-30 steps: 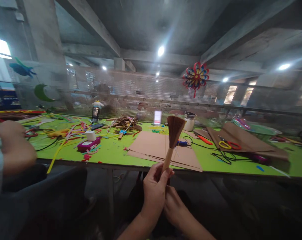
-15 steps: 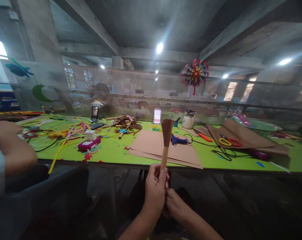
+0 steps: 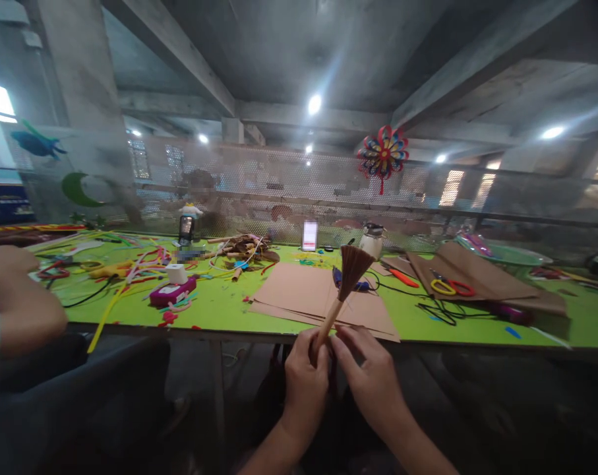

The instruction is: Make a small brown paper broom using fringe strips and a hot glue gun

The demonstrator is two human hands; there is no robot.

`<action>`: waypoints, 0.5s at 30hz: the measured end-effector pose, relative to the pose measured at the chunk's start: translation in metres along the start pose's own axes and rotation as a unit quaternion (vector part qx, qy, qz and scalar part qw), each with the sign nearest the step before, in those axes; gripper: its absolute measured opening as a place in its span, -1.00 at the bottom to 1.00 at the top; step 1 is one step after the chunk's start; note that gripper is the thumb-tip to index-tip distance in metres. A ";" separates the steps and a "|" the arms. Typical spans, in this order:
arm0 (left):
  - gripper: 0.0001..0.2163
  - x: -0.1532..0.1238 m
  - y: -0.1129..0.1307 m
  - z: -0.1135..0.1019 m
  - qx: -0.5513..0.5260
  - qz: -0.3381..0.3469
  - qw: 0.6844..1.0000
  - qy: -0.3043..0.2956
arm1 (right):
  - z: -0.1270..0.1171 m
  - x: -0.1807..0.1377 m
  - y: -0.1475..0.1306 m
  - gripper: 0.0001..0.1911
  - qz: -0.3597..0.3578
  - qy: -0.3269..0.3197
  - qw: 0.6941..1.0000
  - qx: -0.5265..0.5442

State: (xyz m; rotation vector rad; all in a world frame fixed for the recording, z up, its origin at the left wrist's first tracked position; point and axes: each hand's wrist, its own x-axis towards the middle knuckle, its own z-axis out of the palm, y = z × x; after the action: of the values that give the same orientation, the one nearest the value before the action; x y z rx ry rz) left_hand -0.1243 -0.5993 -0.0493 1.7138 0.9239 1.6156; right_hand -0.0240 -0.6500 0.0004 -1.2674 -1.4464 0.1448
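A small hand brush [image 3: 330,315] with a tan handle and fanned brown bristles is held up in front of the table edge, its head leaning right. My left hand [image 3: 304,379] is closed around the lower handle. Beside it, my right hand [image 3: 372,373] has curled fingers, with thumb and fingertips close against the handle. Whatever those fingertips pinch is too small to make out. Behind the bristles, a blue glue gun [image 3: 362,286] lies partly hidden on stacked brown paper sheets [image 3: 283,290].
Scissors [image 3: 451,286] and folded brown paper [image 3: 491,280] lie right on the green table [image 3: 224,310]. Colourful strips [image 3: 103,320], a purple box [image 3: 173,291] and a bundle of brown pieces [image 3: 252,247] occupy the left. Another person's arm [image 3: 22,303] rests at far left.
My right hand has risen from below my left hand to beside the handle. The brush has tilted right, and its bristles are spread wider. The yellow string along it no longer shows clearly.
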 end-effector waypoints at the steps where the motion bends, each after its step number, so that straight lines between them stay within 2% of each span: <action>1: -0.89 0.000 -0.003 0.001 0.007 0.012 1.000 0.001 | 0.009 0.002 0.002 -0.75 0.002 0.004 1.000 -0.007; 5: -0.85 0.003 -0.014 0.004 0.066 0.073 0.995 0.013 | 0.034 0.007 0.011 -0.71 0.030 0.028 0.999 -0.034; 11: -0.84 0.011 -0.018 0.003 0.121 0.162 0.979 0.017 | 0.044 0.015 0.014 -0.63 0.083 0.076 0.994 0.014; 15: -0.75 0.011 -0.021 0.003 0.121 0.182 0.976 0.020 | 0.050 0.017 0.015 -0.64 0.106 0.096 0.990 0.002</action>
State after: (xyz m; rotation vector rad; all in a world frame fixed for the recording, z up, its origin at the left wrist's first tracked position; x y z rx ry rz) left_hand -0.1229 -0.5779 -0.0599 2.1244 0.8950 1.8348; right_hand -0.0500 -0.6043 -0.0160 -1.3908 -1.1458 0.1626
